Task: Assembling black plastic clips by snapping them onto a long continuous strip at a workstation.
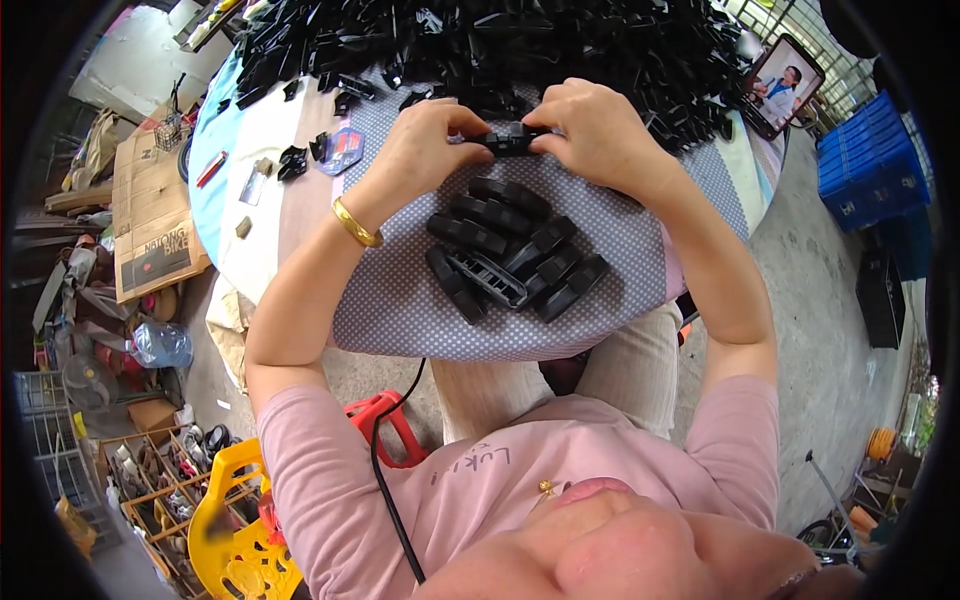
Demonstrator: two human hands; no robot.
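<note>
Between my two hands, over the table's middle, is a small black plastic part [512, 141]. My left hand [432, 140] pinches its left end with thumb and fingers. At its right end, the thumb and fingers of my right hand [590, 130] close on it too. Just below my hands, several curved black plastic pieces [500, 222] lie clustered on the dotted tablecloth [400, 320]. Beyond the hands spreads a large heap of loose black plastic parts [560, 50]. The part's exact kind cannot be made out, as my fingers cover its ends.
A phone [785, 88] stands propped at the table's right edge. On the left lie a red pen-like item [212, 169], a blue-and-red card [342, 150] and several small black pieces [292, 163]. Blue crates [870, 160] stand right; cardboard [150, 220] and a yellow chair [235, 540] are left.
</note>
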